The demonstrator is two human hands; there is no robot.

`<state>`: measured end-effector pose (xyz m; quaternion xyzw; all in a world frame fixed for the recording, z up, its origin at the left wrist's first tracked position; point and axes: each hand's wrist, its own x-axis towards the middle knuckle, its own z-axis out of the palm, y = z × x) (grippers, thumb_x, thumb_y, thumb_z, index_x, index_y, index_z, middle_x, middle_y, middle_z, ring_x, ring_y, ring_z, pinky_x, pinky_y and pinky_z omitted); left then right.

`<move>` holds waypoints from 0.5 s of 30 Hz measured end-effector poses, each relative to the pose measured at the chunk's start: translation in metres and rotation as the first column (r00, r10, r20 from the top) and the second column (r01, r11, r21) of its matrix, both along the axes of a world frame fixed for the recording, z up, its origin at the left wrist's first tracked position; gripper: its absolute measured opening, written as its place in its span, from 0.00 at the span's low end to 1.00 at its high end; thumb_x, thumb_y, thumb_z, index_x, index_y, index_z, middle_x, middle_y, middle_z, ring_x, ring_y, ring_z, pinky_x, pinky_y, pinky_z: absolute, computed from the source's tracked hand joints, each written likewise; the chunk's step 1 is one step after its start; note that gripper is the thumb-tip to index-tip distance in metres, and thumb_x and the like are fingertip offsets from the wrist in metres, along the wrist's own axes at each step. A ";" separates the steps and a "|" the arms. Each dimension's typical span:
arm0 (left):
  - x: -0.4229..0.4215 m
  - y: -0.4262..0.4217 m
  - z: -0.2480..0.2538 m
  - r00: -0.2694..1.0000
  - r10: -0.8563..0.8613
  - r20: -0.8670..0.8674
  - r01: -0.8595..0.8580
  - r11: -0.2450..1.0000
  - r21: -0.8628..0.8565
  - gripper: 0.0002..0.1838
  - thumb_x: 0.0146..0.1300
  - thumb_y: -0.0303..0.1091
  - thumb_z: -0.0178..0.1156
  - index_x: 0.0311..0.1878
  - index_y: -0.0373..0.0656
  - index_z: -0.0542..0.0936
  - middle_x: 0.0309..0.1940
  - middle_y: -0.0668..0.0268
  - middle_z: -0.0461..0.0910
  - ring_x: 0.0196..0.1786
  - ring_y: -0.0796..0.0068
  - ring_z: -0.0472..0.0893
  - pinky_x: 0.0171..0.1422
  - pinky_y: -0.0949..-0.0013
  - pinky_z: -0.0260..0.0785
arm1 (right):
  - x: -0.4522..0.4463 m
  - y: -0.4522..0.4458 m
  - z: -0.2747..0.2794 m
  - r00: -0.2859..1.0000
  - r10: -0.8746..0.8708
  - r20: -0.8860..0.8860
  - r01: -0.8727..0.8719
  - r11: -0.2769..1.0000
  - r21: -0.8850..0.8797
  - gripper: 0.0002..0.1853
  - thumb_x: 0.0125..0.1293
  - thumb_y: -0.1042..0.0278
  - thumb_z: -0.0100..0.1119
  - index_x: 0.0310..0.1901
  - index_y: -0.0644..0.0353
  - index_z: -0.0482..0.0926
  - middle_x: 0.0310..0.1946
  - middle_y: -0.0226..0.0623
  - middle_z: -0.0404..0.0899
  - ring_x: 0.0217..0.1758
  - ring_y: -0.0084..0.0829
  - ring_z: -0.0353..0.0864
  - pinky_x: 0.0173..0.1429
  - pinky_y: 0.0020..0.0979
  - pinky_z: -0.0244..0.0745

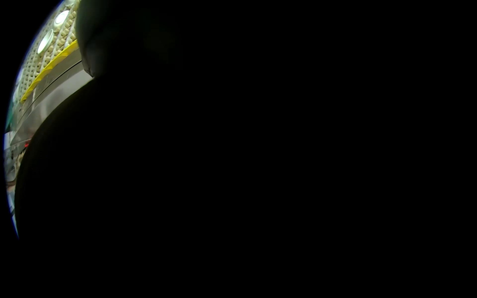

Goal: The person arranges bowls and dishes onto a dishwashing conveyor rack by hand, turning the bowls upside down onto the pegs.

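Lights [45, 41] near yellow strip [49, 66], left; rest mostly black. Hands unseen, grip untellable; careful handling needs clear view.

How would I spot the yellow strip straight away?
Find the bright curved sliver at the upper left of the blackness. There, the yellow strip slants between a pale knobbly surface and a grey band. Only it is yellow.

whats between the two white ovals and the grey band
In the head view, a yellow strip and some bumpy beige surface lie between the white ovals and the grey band.
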<state>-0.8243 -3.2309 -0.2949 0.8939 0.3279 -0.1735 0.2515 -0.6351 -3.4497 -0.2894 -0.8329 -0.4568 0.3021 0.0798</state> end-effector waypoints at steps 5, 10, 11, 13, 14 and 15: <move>-0.008 -0.005 0.002 0.999 -0.013 -0.032 0.014 1.000 0.014 0.27 0.88 0.53 0.49 0.61 0.38 0.86 0.50 0.50 0.93 0.56 0.55 0.91 0.61 0.52 0.81 | 0.010 -0.007 -0.003 0.999 0.036 0.022 -0.036 0.999 -0.018 0.21 0.63 0.57 0.73 0.54 0.58 0.94 0.43 0.49 0.94 0.46 0.47 0.95 0.50 0.48 0.87; 0.006 -0.045 0.009 0.997 0.020 0.073 -0.026 0.997 0.077 0.27 0.88 0.53 0.49 0.61 0.38 0.86 0.49 0.50 0.93 0.55 0.55 0.91 0.61 0.52 0.81 | 0.069 -0.039 -0.003 0.980 0.111 0.167 -0.110 0.994 -0.018 0.20 0.63 0.58 0.73 0.53 0.58 0.95 0.42 0.49 0.94 0.46 0.47 0.95 0.50 0.48 0.87; 0.007 -0.052 0.011 0.993 0.039 0.115 -0.049 0.995 0.085 0.27 0.88 0.53 0.49 0.61 0.38 0.86 0.49 0.50 0.93 0.55 0.56 0.91 0.62 0.52 0.81 | 0.085 -0.047 -0.004 0.971 0.133 0.199 -0.129 0.991 -0.034 0.20 0.63 0.58 0.73 0.53 0.58 0.95 0.42 0.49 0.95 0.46 0.47 0.95 0.50 0.48 0.87; 0.000 0.014 0.018 0.933 0.105 0.343 -0.107 0.994 -0.012 0.29 0.84 0.56 0.53 0.52 0.36 0.89 0.44 0.52 0.94 0.50 0.59 0.92 0.60 0.56 0.80 | 0.119 0.037 -0.044 0.928 0.230 0.292 -0.206 0.972 -0.110 0.20 0.63 0.58 0.73 0.53 0.58 0.95 0.42 0.49 0.95 0.47 0.46 0.95 0.50 0.48 0.87; -0.003 0.045 0.024 0.885 0.131 0.447 -0.115 0.991 -0.063 0.31 0.83 0.58 0.56 0.48 0.35 0.91 0.41 0.53 0.94 0.47 0.60 0.92 0.59 0.58 0.80 | 0.148 0.036 -0.082 0.899 0.277 0.338 -0.252 0.961 -0.118 0.19 0.63 0.58 0.73 0.53 0.58 0.95 0.42 0.49 0.95 0.47 0.46 0.95 0.50 0.48 0.87; 0.004 0.053 0.045 0.877 0.269 0.397 -0.246 0.963 -0.110 0.33 0.80 0.58 0.58 0.45 0.32 0.94 0.41 0.55 0.95 0.48 0.64 0.91 0.60 0.61 0.79 | 0.126 -0.014 0.033 0.894 0.417 0.163 -0.360 0.886 -0.292 0.14 0.68 0.56 0.67 0.37 0.54 0.97 0.40 0.45 0.95 0.45 0.44 0.95 0.49 0.46 0.89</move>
